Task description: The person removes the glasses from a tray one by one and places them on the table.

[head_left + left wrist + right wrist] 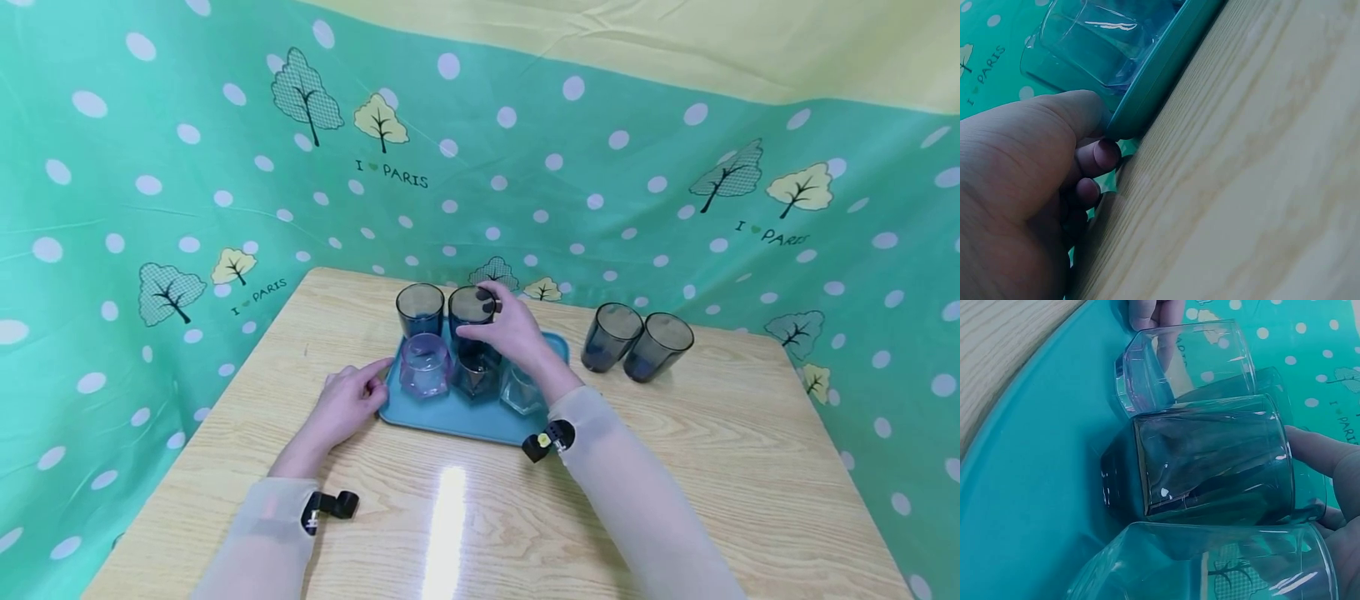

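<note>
A blue tray point(442, 421) on the table carries several glasses. At its left edge my left hand point(345, 404) pinches the rim; the left wrist view shows the thumb against the tray corner point(1157, 81) and the other fingers curled. My right hand point(517, 329) grips a dark tumbler point(467, 310) at the back of the tray, near its upper part. Left of that tumbler stands another dark tumbler point(420, 310). Along the front are a purple-tinted glass point(425, 371), a dark faceted glass point(1210, 462) and a clear glass point(1191, 562); the right forearm partly covers the clear one.
Two more dark tumblers point(612, 337) stand side by side on the wooden table point(750, 467), right of the tray. A green dotted cloth point(525, 183) hangs behind the table and at its sides.
</note>
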